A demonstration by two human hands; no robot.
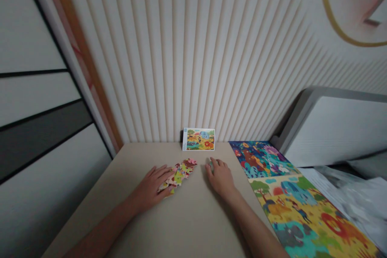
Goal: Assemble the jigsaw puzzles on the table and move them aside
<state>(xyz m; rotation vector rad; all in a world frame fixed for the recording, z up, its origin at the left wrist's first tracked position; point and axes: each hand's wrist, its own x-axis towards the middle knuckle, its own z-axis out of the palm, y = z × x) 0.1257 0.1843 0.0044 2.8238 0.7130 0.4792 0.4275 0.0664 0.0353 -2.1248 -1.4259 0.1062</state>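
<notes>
I see the left hand (pixel 148 189) lying open on the puzzle pieces (pixel 178 175) mid-frame; on the right hand (pixel 220 178) I cannot tell the grip; a hasty sweep could scatter pieces onto the picture mat (pixel 290 197) at lower right.

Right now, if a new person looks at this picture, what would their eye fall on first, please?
The eye would likely go first to the large, brightly coloured animal picture lying along the right edge of the beige table. Next comes the small picture card standing against the ribbed wall at the table's far end. Nearer, the left hand rests on a heap of colourful puzzle pieces, and the right hand rests on the table beside them.
</notes>
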